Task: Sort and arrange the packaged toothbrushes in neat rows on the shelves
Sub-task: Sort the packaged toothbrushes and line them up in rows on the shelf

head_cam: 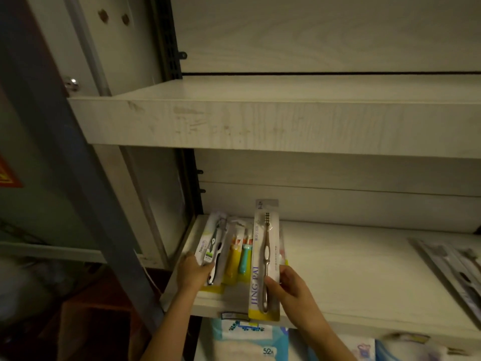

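While right hand [291, 289] grips JING PAI pack [261, 259], grey packs [449, 267] blur, cropped.

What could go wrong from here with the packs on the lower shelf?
The JING PAI pack in the right hand seems to overhang the shelf edge; released there, it may fall. It also overlaps the yellow-and-teal pack, so the row could end up uneven.

We see dim yellowish light on the pale wood-grain upper shelf [260, 123]. Behind it rises a matching back panel [312, 35]; at its left rear, a dark slotted rail [168, 48]. Left of it slants a blue-grey post [78, 178]; below it, a lower shelf [351, 269].
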The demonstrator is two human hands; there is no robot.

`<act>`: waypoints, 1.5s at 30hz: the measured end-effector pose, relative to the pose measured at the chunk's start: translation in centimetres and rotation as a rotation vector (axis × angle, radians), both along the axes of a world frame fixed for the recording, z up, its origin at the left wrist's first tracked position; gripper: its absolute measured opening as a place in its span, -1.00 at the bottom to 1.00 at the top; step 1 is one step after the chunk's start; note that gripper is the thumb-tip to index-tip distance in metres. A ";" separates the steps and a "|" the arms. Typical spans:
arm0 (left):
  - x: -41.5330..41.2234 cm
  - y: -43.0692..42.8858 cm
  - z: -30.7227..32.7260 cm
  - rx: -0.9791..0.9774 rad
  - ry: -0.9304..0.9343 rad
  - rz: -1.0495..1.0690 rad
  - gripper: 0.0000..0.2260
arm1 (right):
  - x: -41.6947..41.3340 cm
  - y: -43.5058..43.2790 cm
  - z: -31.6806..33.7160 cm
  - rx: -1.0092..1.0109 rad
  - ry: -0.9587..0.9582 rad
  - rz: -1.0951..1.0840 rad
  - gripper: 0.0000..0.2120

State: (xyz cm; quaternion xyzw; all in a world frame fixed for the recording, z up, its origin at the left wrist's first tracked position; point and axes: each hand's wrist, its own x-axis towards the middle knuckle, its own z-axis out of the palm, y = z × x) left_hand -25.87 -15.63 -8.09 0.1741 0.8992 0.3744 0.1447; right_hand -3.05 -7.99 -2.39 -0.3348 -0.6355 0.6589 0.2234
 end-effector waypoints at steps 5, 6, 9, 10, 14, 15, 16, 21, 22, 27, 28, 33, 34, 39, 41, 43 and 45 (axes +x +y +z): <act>0.6 -0.6 1.5 0.174 -0.062 -0.001 -0.77 | 0.6 0.1 0.2 0.039 -0.012 -0.003 -0.85; 0.9 -1.0 1.9 0.232 -0.045 -0.008 -0.83 | 0.7 0.1 0.2 0.051 -0.012 -0.006 -0.86; 3.0 -3.4 3.2 0.452 -0.012 -0.042 -0.95 | 0.9 0.3 0.2 0.053 0.014 -0.019 -0.87; 4.1 -4.1 3.6 0.513 -0.015 -0.052 -0.96 | 1.0 0.4 0.2 0.044 0.030 -0.022 -0.87; 9.1 -5.2 4.1 0.782 -0.236 -0.046 -0.94 | 1.3 0.2 0.5 0.037 0.069 -0.004 -0.86; 10.0 -5.1 4.0 0.837 -0.332 -0.036 -0.93 | 1.4 0.2 0.6 0.037 0.076 0.002 -0.86; 10.9 -4.8 3.8 0.880 -0.416 -0.019 -0.92 | 1.6 0.2 0.7 0.033 0.081 0.006 -0.85; 13.5 -3.4 3.5 0.953 -0.630 -0.009 -0.85 | 3.4 0.9 0.5 0.065 0.065 -0.014 -0.84; 13.9 -3.0 3.3 0.958 -0.665 -0.015 -0.81 | 4.0 1.2 0.3 0.072 0.064 -0.030 -0.84; 16.8 -0.7 0.7 1.013 -0.726 -0.094 -0.43 | 7.9 2.7 -0.2 0.059 0.093 -0.093 -0.86; 17.6 -0.2 0.6 1.012 -0.735 -0.083 -0.23 | 9.1 3.1 -0.3 0.055 0.089 -0.109 -0.86; 23.2 3.3 1.7 1.046 -0.773 -0.074 -0.59 | 15.6 6.1 -0.3 0.051 0.056 -0.138 -0.86; 24.7 4.3 1.8 1.060 -0.761 -0.089 -0.55 | 17.1 6.9 -0.4 0.053 0.047 -0.137 -0.85; 34.3 8.9 1.6 1.066 -0.693 -0.132 -0.69 | 27.3 11.7 -0.5 0.004 0.026 -0.095 -0.57; 38.7 11.1 1.1 1.033 -0.708 -0.126 -0.66 | 32.1 14.1 -0.7 -0.013 -0.018 -0.096 -0.66; 42.5 12.7 1.3 1.033 -0.751 -0.100 -0.65 | 36.4 16.1 -1.1 -0.009 -0.046 -0.116 -0.73; 45.5 14.4 2.1 1.034 -0.761 -0.075 -0.68 | 39.4 17.8 -0.9 -0.026 -0.044 -0.120 -0.76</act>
